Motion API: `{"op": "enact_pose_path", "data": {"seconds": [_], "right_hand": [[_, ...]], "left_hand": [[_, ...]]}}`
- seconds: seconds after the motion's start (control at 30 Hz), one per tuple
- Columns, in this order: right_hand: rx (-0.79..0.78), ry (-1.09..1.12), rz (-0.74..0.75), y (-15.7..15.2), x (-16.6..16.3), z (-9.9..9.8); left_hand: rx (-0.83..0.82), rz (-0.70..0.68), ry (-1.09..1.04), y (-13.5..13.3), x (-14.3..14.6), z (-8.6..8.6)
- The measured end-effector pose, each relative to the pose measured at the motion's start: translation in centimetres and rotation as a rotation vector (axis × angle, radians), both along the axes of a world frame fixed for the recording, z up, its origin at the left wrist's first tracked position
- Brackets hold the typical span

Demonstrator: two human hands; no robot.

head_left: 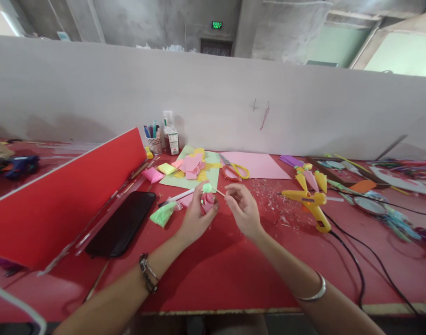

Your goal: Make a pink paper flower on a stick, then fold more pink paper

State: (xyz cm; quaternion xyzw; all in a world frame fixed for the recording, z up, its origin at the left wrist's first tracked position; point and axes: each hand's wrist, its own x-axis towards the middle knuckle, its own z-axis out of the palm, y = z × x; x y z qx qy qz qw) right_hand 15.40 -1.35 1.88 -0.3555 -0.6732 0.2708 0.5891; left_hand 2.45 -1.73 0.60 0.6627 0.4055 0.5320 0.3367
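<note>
My left hand [194, 217] is closed around a small pink rolled-paper piece [207, 202], held up above the red table. A pale green ball [207, 188] sits at the top of that piece. Just to the right, my right hand [244, 209] pinches a thin light stick [219, 191], its far end close to the green ball. Whether the stick touches the ball I cannot tell. Left of my left hand lies a bag of light green clay-like material [163, 214], with a white pen [178, 197] behind it.
A yellow glue gun [312, 200] with a black cord lies at right, near yellow and pink paper cones [310, 179]. Behind are scissors [235, 172], pink paper [258, 165] and paper pieces [192, 166]. At left are a black phone [124, 223] and a red board [69, 195].
</note>
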Motion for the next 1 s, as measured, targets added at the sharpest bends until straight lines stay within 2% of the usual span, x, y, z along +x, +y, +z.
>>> {"op": "enact_pose_path", "data": {"seconds": [0.1,0.23,0.37,0.57,0.7,0.83,1.0], "right_hand": [[-0.020,-0.048,0.030,0.1,0.2,-0.1],[-0.073,-0.176,0.189,-0.1,0.1,-0.1],[-0.055,-0.262,0.264,-0.3,0.0,0.1],[0.017,-0.339,0.300,-0.2,-0.3,-0.4],[0.025,-0.326,0.345,0.0,-0.4,-0.8],[0.008,-0.322,0.424,0.1,-0.5,-0.9],[-0.067,-0.234,0.390,0.3,-0.4,-1.2]], "left_hand": [[0.249,0.133,0.099,0.1,-0.4,-0.2],[0.604,0.165,0.294,0.1,-0.9,-0.4],[0.783,0.210,0.362,0.2,-1.1,-0.4],[0.786,0.265,0.388,-0.1,-1.2,-0.4],[0.762,0.208,0.404,-0.4,-1.0,-0.6],[0.632,0.172,0.399,-0.3,-1.0,-0.9],[0.538,0.103,0.252,-0.4,-0.8,-0.8]]}}
